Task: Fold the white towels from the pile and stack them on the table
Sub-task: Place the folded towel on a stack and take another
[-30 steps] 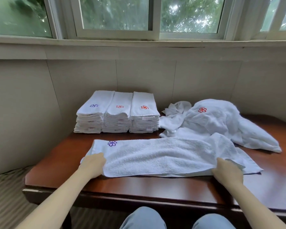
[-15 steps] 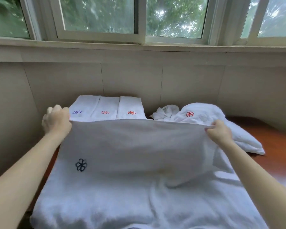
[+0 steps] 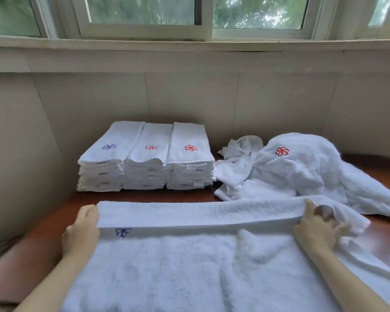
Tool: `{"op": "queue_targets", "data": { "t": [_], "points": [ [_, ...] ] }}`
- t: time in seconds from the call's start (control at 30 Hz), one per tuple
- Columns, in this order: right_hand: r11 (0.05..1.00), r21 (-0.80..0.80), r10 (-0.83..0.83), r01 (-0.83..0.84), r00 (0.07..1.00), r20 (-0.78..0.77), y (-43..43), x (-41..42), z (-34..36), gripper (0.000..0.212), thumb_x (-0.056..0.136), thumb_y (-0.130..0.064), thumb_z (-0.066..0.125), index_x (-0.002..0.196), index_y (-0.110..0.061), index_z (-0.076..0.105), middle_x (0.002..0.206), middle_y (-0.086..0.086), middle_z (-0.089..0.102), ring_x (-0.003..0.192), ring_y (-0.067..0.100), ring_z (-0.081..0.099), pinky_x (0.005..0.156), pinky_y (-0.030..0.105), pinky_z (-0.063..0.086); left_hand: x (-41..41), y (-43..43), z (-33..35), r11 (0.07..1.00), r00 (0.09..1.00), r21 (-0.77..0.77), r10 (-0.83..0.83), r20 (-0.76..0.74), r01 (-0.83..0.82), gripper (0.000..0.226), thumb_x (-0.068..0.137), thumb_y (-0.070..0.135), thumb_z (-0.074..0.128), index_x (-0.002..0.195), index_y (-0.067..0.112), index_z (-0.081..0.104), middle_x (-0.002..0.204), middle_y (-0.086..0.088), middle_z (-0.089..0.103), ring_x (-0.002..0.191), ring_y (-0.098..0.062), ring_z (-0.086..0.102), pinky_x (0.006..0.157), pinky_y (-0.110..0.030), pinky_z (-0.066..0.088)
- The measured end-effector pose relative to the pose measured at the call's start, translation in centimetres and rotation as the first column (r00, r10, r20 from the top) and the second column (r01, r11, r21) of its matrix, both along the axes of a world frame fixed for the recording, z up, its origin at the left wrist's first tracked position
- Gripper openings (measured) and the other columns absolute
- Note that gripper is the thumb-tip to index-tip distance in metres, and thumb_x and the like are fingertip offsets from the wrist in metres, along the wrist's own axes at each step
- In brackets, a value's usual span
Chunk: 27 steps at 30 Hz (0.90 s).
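A white towel (image 3: 189, 273) with a blue flower mark lies spread across the near part of the brown table (image 3: 43, 233) and hangs over its front edge. Its far edge is folded back toward me as a band. My left hand (image 3: 81, 230) grips the left end of that band. My right hand (image 3: 313, 228) grips the right end. Three stacks of folded white towels (image 3: 144, 158) stand at the back left. The loose pile of white towels (image 3: 302, 170) lies at the back right.
A tiled wall runs behind and to the left of the table, with a window sill (image 3: 189, 48) above. The pile's trailing cloth reaches the table's right side close to my right hand.
The towel was lifted off the table by both hands, opened out, then laid down again. Its far edge now lies folded over near the table surface.
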State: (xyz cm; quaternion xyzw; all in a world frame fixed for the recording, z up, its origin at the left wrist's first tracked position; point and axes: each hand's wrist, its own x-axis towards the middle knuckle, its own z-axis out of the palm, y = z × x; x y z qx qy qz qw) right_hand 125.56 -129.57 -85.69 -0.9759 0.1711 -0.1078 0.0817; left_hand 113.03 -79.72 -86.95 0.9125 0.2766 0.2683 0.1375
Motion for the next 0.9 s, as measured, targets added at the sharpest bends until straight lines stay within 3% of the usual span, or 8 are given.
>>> {"op": "queue_targets", "data": {
  "t": [0.1,0.23,0.33,0.5,0.63,0.73,0.83,0.9],
  "points": [
    [0.993,0.111,-0.059,0.040,0.982,0.181,-0.7,1.4,0.3,0.051,0.081,-0.006,0.053,0.131,-0.010,0.043,0.125,0.026,0.047,0.132,0.041,0.029,0.111,0.062,-0.004,0.3,1.2,-0.1,0.998,0.998,-0.052,-0.017,0.068,0.020,0.037,0.068,-0.017,0.047,0.077,0.017,0.039,0.124,-0.005,0.054,0.080,-0.041,0.055,0.065,-0.035,0.035],
    [0.745,0.666,-0.322,-0.020,0.864,0.386,-0.9,-0.1,-0.1,0.058,0.064,-0.018,0.036,0.118,0.000,0.046,0.109,0.034,0.057,0.106,0.045,0.052,0.089,0.049,0.038,0.3,2.0,-0.6,0.981,0.972,-0.163,-0.066,0.227,0.104,0.041,0.062,-0.024,0.043,0.066,0.016,0.037,0.122,-0.013,0.059,0.104,-0.037,0.055,0.073,-0.033,0.031],
    [0.671,0.735,-0.447,-0.098,0.737,0.507,-0.6,-2.0,-0.6,0.053,0.069,-0.017,0.032,0.111,0.006,0.053,0.106,0.036,0.058,0.100,0.047,0.055,0.083,0.045,0.040,-0.7,2.7,-0.4,0.950,0.972,-0.271,-0.100,0.212,0.156,0.020,0.066,-0.015,0.044,0.070,0.003,0.052,0.106,-0.013,0.063,0.097,-0.033,0.054,0.075,-0.037,0.039],
    [0.649,0.758,-0.329,0.065,0.922,0.203,-1.4,-2.9,0.6,0.033,0.083,-0.002,0.047,0.116,0.000,0.051,0.095,0.022,0.055,0.093,0.039,0.055,0.078,0.038,0.038,-3.2,2.7,1.8,0.900,0.904,-0.208,-0.411,-0.121,0.382,0.053,0.062,-0.026,0.038,0.052,0.025,0.049,0.076,-0.004,0.054,0.079,-0.029,0.050,0.069,-0.034,0.036],
    [0.624,0.781,-0.177,0.025,0.978,0.110,2.3,-4.2,1.8,0.046,0.082,-0.003,0.043,0.126,-0.015,0.046,0.089,0.013,0.055,0.086,0.031,0.052,0.074,0.034,0.039,-3.0,1.6,2.6,0.844,0.923,-0.478,-0.352,-0.152,0.243,0.041,0.080,-0.017,0.041,0.075,0.010,0.071,0.090,-0.001,0.060,0.092,-0.021,0.052,0.068,-0.029,0.042],
    [0.555,0.832,0.065,-0.025,0.998,-0.014,7.5,-5.4,2.0,0.026,0.080,-0.010,0.041,0.103,-0.018,0.050,0.081,0.012,0.056,0.074,0.027,0.052,0.066,0.031,0.038,-2.2,0.4,2.8,0.665,0.973,-0.727,-0.232,0.019,0.173,0.017,0.085,-0.002,0.054,0.093,0.002,0.068,0.104,-0.009,0.059,0.096,-0.023,0.051,0.069,-0.029,0.043],
    [0.610,0.788,0.174,-0.082,0.984,-0.032,11.0,-6.5,1.8,0.017,0.082,-0.019,0.048,0.066,-0.012,0.048,0.060,0.009,0.053,0.057,0.026,0.051,0.058,0.029,0.039,-2.0,-0.1,2.2,0.769,0.991,-0.633,-0.130,-0.026,0.085,0.024,0.081,0.000,0.053,0.100,0.004,0.066,0.114,-0.015,0.059,0.102,-0.032,0.056,0.084,-0.039,0.046],
    [0.708,0.694,0.169,-0.128,0.985,0.009,11.2,-7.1,1.5,0.016,0.078,-0.011,0.051,0.062,-0.010,0.050,0.061,0.010,0.056,0.061,0.030,0.054,0.058,0.030,0.042,-2.3,0.0,1.8,0.813,0.990,-0.580,-0.121,-0.072,0.057,0.038,0.081,-0.009,0.044,0.105,0.011,0.066,0.124,-0.014,0.057,0.109,-0.034,0.055,0.092,-0.041,0.046]
  ]
}}
